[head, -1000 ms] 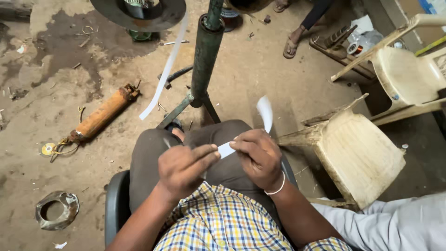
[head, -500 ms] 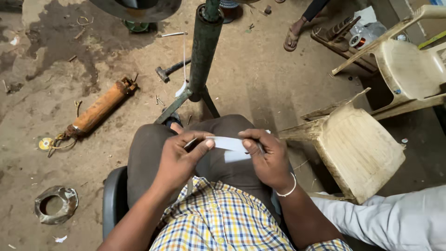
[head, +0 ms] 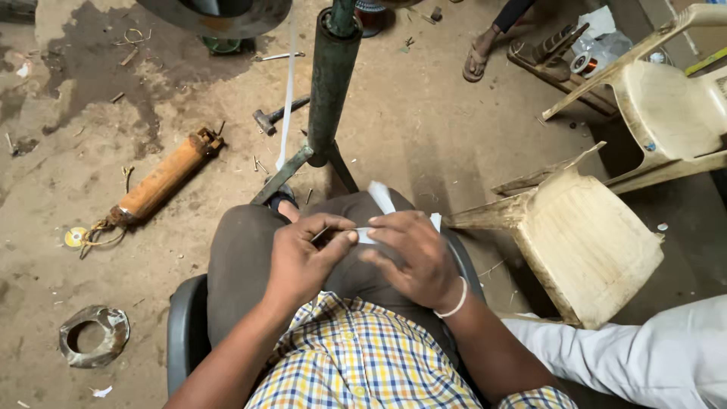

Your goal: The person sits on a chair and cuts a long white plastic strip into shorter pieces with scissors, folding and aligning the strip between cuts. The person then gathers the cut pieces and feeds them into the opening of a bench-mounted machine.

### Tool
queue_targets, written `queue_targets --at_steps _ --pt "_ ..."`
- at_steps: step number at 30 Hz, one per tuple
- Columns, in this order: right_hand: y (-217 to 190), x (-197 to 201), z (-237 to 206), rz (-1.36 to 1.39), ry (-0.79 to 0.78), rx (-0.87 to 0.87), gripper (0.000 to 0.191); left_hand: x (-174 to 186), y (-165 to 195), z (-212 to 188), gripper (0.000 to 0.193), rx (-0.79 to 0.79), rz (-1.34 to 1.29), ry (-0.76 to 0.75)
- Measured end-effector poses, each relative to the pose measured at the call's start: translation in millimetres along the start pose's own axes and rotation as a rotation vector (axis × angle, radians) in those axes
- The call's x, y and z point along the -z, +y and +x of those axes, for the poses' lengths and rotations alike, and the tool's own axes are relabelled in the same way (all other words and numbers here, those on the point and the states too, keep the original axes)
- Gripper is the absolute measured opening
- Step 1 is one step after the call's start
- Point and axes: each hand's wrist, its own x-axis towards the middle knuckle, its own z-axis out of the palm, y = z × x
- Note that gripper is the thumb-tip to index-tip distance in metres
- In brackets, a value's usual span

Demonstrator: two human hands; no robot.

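Observation:
I sit in a dark chair (head: 182,326) looking down at my lap. Both hands meet over my thighs on a small white strip of paper or tape (head: 379,198). My left hand (head: 303,261) pinches one end of it between thumb and fingers. My right hand (head: 413,254), with a white bangle on the wrist, covers the other part with curled fingers. One end of the strip sticks up past my right fingers. A long white ribbon (head: 288,91) hangs down from above toward the floor ahead of my knees.
A green metal post (head: 332,83) on a stand rises in front of my knees. An orange cylinder (head: 163,178), a hammer (head: 276,116) and a metal ring (head: 95,335) lie on the dirt floor. Broken pale plastic chairs (head: 583,242) stand at right. Another person's white sleeve (head: 636,352) is at lower right, a sandalled foot (head: 477,60) farther off.
My hands have drawn closer together over the white strip, and it now shows folded smaller between them. The view has shifted slightly.

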Motion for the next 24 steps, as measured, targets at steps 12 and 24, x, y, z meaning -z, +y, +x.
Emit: queue_targets --at_steps 12,24 --pt "7.5 -0.9 11.0 -0.006 -0.053 0.055 0.02 1.0 -5.6 9.1 0.014 0.046 -0.089 -0.076" --pt "25.9 -0.1 8.9 0.023 -0.086 -0.035 0.018 7.4 -10.5 26.9 0.023 0.024 -0.078 -0.205"
